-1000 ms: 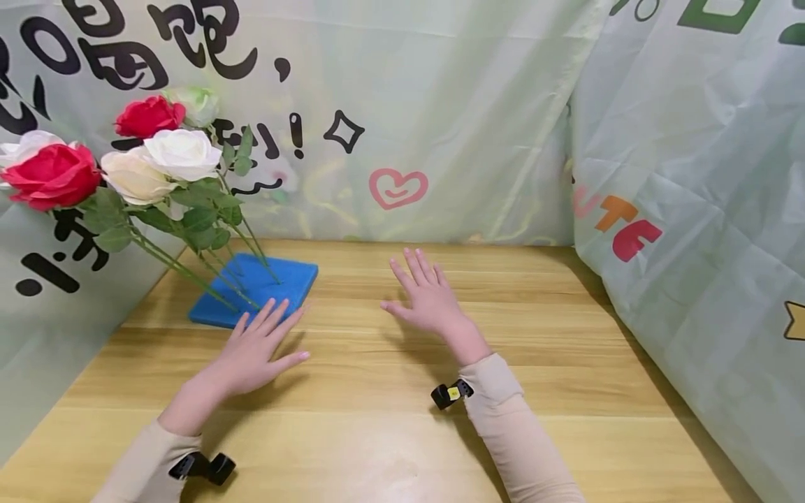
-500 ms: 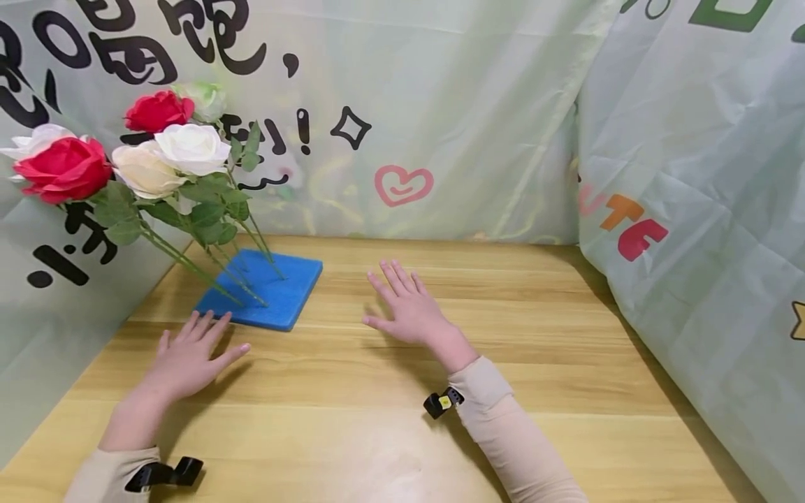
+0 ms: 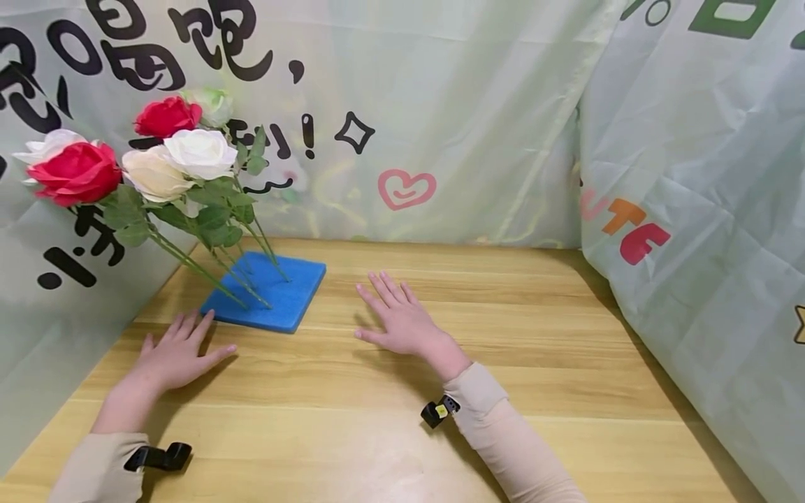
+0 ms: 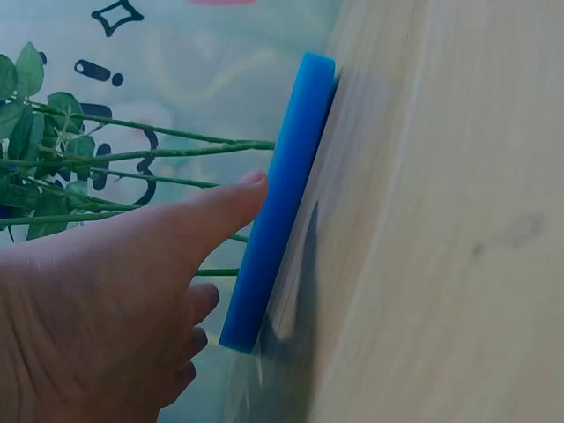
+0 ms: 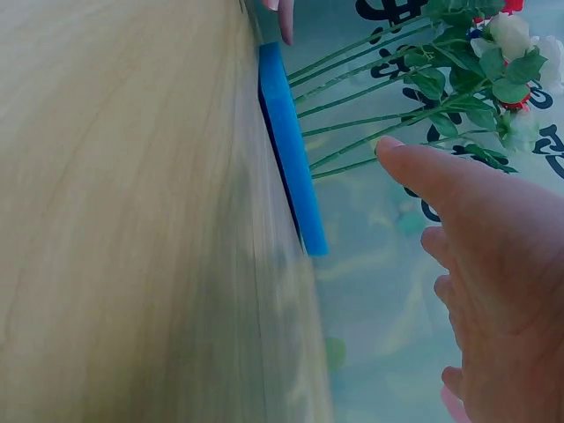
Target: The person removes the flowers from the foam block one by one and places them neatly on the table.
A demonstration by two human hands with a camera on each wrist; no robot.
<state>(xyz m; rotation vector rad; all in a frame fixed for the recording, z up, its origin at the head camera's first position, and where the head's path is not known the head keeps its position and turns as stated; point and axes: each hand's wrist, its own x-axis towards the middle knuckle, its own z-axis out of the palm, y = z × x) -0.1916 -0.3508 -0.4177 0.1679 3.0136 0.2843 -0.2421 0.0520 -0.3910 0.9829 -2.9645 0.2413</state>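
Note:
Several roses stand with their stems in a flat blue foam board at the table's left. Among the blooms are a red rose, a second red rose, a white rose, a cream rose and a pale green-white rose. My left hand has its fingers spread beside the board's near left corner; whether a fingertip touches it I cannot tell. To the right of the board, my right hand is spread above the table, holding nothing. Both wrist views show the board's edge and green stems.
A wood-grain table lies under both hands. Behind it hangs a pale green printed cloth with black lettering and a pink heart. Another stretch of printed cloth borders the table's right side.
My left hand has moved left and nearer me, away from the front of the board. My right hand has shifted slightly left and nearer. The roses and board stay as they were.

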